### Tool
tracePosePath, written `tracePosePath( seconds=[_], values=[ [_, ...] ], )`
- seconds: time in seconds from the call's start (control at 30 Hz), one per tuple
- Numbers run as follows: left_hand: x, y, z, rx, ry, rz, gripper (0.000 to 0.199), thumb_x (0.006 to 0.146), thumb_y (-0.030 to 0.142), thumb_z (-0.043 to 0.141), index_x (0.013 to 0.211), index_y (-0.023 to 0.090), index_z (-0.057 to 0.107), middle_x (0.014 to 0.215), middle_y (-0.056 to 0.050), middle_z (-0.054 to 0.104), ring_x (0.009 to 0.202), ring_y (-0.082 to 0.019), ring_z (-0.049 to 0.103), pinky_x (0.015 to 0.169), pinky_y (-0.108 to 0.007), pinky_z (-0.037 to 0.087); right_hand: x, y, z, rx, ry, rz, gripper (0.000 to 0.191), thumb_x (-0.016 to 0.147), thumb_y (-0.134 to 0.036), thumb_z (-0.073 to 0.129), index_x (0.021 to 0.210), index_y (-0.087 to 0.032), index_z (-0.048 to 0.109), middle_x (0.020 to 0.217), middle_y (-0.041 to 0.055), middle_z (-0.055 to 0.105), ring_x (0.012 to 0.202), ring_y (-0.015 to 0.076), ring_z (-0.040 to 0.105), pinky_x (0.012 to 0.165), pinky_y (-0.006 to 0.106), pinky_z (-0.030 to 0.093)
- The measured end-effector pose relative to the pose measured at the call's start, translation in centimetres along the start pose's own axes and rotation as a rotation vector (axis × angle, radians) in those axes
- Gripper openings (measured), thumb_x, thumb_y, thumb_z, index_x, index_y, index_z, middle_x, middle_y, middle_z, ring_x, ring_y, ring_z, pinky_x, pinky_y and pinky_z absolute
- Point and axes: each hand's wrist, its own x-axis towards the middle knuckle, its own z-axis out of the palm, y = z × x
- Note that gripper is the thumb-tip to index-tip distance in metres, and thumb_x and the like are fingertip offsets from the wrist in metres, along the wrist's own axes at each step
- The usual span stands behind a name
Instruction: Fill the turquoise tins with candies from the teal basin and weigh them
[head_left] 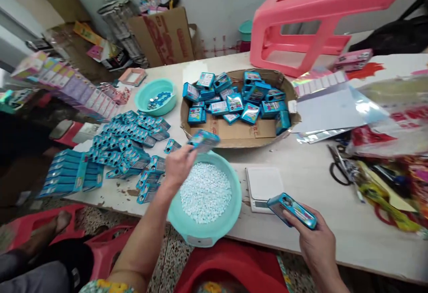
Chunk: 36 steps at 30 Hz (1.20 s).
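Observation:
My left hand (pixel 179 166) grips a small blue box (pixel 204 140), slightly blurred, above the far rim of a turquoise basin (pixel 236 195). Pale mint-white pellets (pixel 206 192) fill much of that basin. At the lower right, my right hand (pixel 316 235) is closed around another blue box (pixel 296 210), held tilted with a round dark opening showing near its left end. That box is beside a white digital scale (pixel 265 183). Beyond the basin, a cut-down cardboard tray (pixel 234 138) holds several blue boxes (pixel 234 102) lying in disorder.
Many blue boxes (pixel 125 139) are piled on the left of the table, near a bundled stack (pixel 63 172). A small turquoise bowl (pixel 140 101) holds blue pieces. Scissors (pixel 341 168) and plastic packets lie right. A pink stool (pixel 301 16) rests behind. Another person's leg (pixel 43 235) shows lower left.

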Motion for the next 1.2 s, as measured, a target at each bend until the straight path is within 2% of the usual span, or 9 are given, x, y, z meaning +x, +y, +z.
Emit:
tracePosePath(
  seconds=[0.1, 0.2, 0.3, 0.4, 0.57, 0.67, 0.77, 1.0, 1.2],
  values=[
    [1.4, -8.7, -2.2, 0.216, 0.133, -0.327, 0.036, 0.086, 0.046, 0.046, 0.098, 0.02, 0.069, 0.079, -0.009, 0.069, 0.073, -0.022, 0.059, 0.063, -0.028, 0.035, -0.6, -0.9, 1.3, 0.006, -0.027, -0.055, 0.061, 0.049, -0.043, 0.083, 0.1, -0.015, 0.064, 0.085, 0.0041, 0.066, 0.075, 0.0192, 0.059, 0.068, 0.031, 0.048],
    [3.4, -16.0, -0.4, 0.311, 0.034, -0.575, 0.037, 0.083, 0.043, 0.048, 0.102, 0.019, 0.069, 0.09, -0.014, 0.068, 0.082, -0.027, 0.059, 0.064, -0.031, 0.035, -1.5, -2.1, 2.5, 0.014, -0.096, -0.119, 0.056, 0.051, -0.041, 0.082, 0.099, -0.017, 0.064, 0.084, 0.0036, 0.067, 0.076, 0.0192, 0.06, 0.071, 0.033, 0.049],
    [5.2, -20.5, 2.9, 0.263, -0.144, -0.678, 0.037, 0.081, 0.039, 0.051, 0.104, 0.017, 0.068, 0.099, -0.016, 0.066, 0.084, -0.027, 0.057, 0.064, -0.03, 0.036, -2.5, -3.4, 4.0, 0.048, -0.221, -0.169, 0.05, 0.054, -0.037, 0.082, 0.097, -0.019, 0.063, 0.085, 0.0029, 0.068, 0.077, 0.0193, 0.062, 0.073, 0.034, 0.051],
    [5.5, -22.1, 4.6, 0.213, -0.202, -0.718, 0.037, 0.081, 0.04, 0.052, 0.1, 0.013, 0.068, 0.094, -0.017, 0.065, 0.079, -0.025, 0.056, 0.063, -0.03, 0.036, -3.3, -4.2, 5.4, 0.076, -0.334, -0.201, 0.045, 0.056, -0.033, 0.082, 0.096, -0.021, 0.063, 0.091, 0.0034, 0.068, 0.08, 0.0204, 0.064, 0.075, 0.035, 0.052],
    [0.4, -17.5, 4.5, 0.232, -0.049, -0.538, 0.043, 0.09, 0.047, 0.034, 0.109, 0.019, 0.059, 0.085, -0.012, 0.063, 0.077, -0.024, 0.055, 0.062, -0.027, 0.032, -4.4, -4.0, 7.1, 0.078, -0.401, -0.221, 0.044, 0.059, -0.032, 0.081, 0.098, -0.021, 0.063, 0.094, 0.0042, 0.067, 0.082, 0.021, 0.062, 0.074, 0.036, 0.053],
    [-4.3, -11.9, 6.0, 0.092, -0.306, -0.29, 0.031, 0.089, 0.045, 0.04, 0.096, 0.023, 0.061, 0.07, -0.006, 0.059, 0.067, -0.02, 0.054, 0.058, -0.024, 0.028, -5.1, -4.1, 8.0, 0.085, -0.465, -0.217, 0.043, 0.06, -0.031, 0.08, 0.098, -0.022, 0.062, 0.093, 0.0032, 0.066, 0.082, 0.02, 0.062, 0.075, 0.035, 0.052],
    [-7.7, -7.8, 8.8, -0.082, -0.449, -0.219, 0.027, 0.089, 0.042, 0.04, 0.087, 0.023, 0.058, 0.065, -0.005, 0.055, 0.066, -0.021, 0.054, 0.059, -0.024, 0.029, -5.2, -4.5, 8.3, 0.077, -0.48, -0.271, 0.04, 0.061, -0.03, 0.08, 0.096, -0.023, 0.063, 0.097, 0.0028, 0.065, 0.086, 0.0195, 0.061, 0.078, 0.033, 0.051],
    [-12.6, -5.6, 12.8, -0.412, -0.614, -0.11, 0.016, 0.072, 0.031, 0.066, 0.08, 0.021, 0.057, 0.091, -0.007, 0.055, 0.094, -0.026, 0.051, 0.08, -0.03, 0.037, -1.4, -4.5, 6.4, 0.091, -0.064, -0.262, 0.048, 0.055, -0.037, 0.082, 0.095, -0.018, 0.062, 0.083, 0.0015, 0.064, 0.073, 0.0173, 0.059, 0.071, 0.033, 0.049],
    [-16.2, -4.1, 12.9, -0.683, -0.703, -0.168, 0.014, 0.065, 0.025, 0.07, 0.066, 0.021, 0.056, 0.063, -0.001, 0.044, 0.057, -0.018, 0.044, 0.062, -0.031, 0.034, -1.5, -4.4, 6.1, 0.057, -0.16, -0.268, 0.045, 0.057, -0.037, 0.081, 0.094, -0.019, 0.062, 0.081, 0.0004, 0.063, 0.073, 0.0168, 0.059, 0.069, 0.031, 0.049]
  ],
)
